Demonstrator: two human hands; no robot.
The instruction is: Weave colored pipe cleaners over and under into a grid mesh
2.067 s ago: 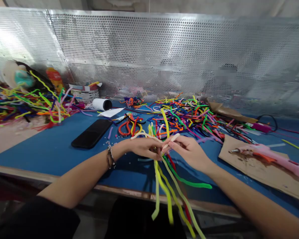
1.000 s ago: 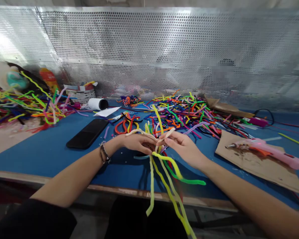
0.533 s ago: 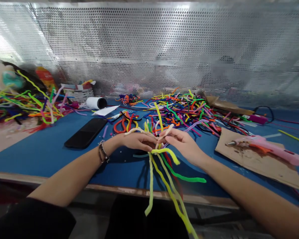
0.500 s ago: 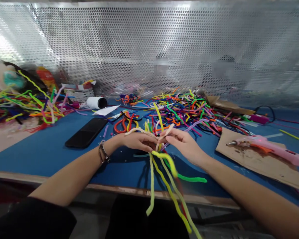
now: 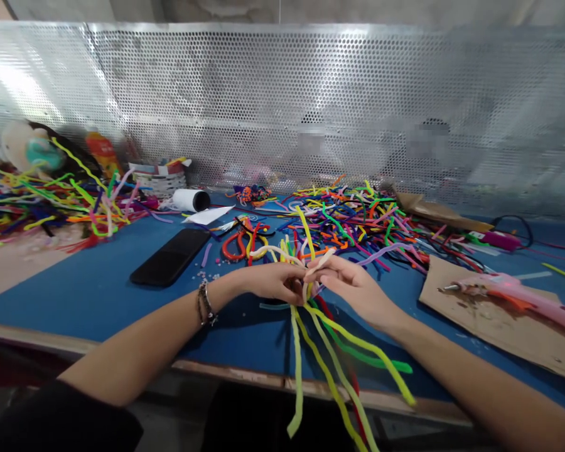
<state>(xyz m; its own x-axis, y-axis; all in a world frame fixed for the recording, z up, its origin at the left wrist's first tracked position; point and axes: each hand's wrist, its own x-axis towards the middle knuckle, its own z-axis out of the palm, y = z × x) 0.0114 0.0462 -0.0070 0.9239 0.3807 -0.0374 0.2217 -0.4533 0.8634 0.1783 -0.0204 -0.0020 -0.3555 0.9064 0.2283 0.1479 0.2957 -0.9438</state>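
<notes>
My left hand (image 5: pixel 275 280), with a bracelet at the wrist, is closed around the middle of a bunch of fuzzy pipe cleaners. My right hand (image 5: pixel 358 285) pinches a cream-white pipe cleaner (image 5: pixel 321 262) right beside it. From the bunch, pale yellow (image 5: pixel 296 370), bright yellow (image 5: pixel 381 358) and green strands (image 5: pixel 374 358) hang down over the table's front edge, with a red one behind. Other strands, among them a yellow one (image 5: pixel 305 226), stick up past the hands. Where the strands cross is hidden by my fingers.
A black phone (image 5: pixel 172 257) and red-handled pliers (image 5: pixel 235 247) lie to the left. Behind my hands spreads a heap of loose pipe cleaners (image 5: pixel 343 210). On the right, a pink glue gun (image 5: pixel 518 292) rests on cardboard (image 5: pixel 480 326). A perforated metal screen (image 5: pixel 282 107) closes off the back.
The bright yellow strand has swung out to the right over the green one. My left fingers are curled in more tightly. The whole view has shifted slightly.
</notes>
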